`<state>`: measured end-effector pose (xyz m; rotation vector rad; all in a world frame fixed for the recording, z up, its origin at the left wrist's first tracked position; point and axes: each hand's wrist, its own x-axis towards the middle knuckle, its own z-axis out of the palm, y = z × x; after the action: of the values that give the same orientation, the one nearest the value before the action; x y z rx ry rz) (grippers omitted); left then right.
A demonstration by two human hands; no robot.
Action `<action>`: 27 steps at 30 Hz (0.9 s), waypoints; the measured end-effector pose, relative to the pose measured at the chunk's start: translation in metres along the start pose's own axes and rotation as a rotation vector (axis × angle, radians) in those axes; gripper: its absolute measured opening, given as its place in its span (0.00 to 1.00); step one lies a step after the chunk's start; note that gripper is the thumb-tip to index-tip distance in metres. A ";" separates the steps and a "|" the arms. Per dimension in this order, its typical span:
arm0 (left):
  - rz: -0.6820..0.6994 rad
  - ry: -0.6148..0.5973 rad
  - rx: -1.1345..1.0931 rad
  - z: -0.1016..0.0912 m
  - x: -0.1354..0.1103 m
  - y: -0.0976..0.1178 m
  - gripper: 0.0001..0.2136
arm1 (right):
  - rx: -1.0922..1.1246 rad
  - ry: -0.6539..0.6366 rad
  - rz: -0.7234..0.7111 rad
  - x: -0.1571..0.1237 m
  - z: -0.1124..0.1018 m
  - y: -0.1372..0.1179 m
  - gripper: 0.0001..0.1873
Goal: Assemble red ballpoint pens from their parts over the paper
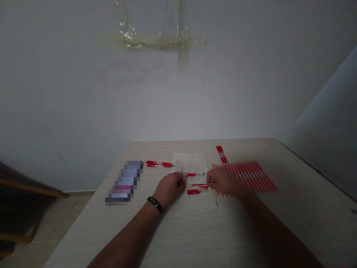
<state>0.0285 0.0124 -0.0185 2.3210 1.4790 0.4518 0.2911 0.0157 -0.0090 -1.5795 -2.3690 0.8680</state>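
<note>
A person's left hand (pixel 169 189), a black wristband (pixel 155 204) at its wrist, and right hand (pixel 223 181) work close together over a worn sheet of pale paper (pixel 189 162) on a light wood-grain table (pixel 301 208). The fingers of both hands curl inward with the tips drawn together, but in the dim light it is hard to tell whether either hand grips anything. Between them lie loose red pen parts: a short red pen barrel (pixel 191 174) with a slim metal tip pointing toward the right hand, a thin red rod (pixel 198 184) whose end reaches the right fingertips (pixel 208 181), and a stubby red piece (pixel 193 192) nearer the person. Beyond the right hand, a neat row of red-and-white pens (pixel 248 176) lies side by side, partly under that hand, with two red pens (pixel 221 154) just past its far end. Two more red pens (pixel 158 163) lie across the table to the left of the paper, beside a pixelated package (pixel 124 181). Clear tape (pixel 161 40) clings to the grey wall (pixel 195 104) behind the table, and a dark wooden shelf (pixel 22 190) stands at left over a tiled floor (pixel 67 219)
</note>
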 end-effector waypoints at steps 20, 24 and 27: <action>-0.013 0.139 -0.035 0.011 0.007 -0.004 0.04 | -0.117 0.105 0.029 0.008 0.004 -0.002 0.08; -0.018 0.142 -0.034 0.010 0.006 -0.004 0.04 | -0.160 0.170 -0.020 0.008 0.004 -0.001 0.06; -0.014 0.138 -0.034 0.010 0.006 -0.004 0.05 | -0.155 0.175 -0.025 0.009 0.004 0.000 0.05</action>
<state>0.0326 0.0183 -0.0285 2.2925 1.5356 0.6393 0.2852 0.0226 -0.0139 -1.6046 -2.3737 0.5282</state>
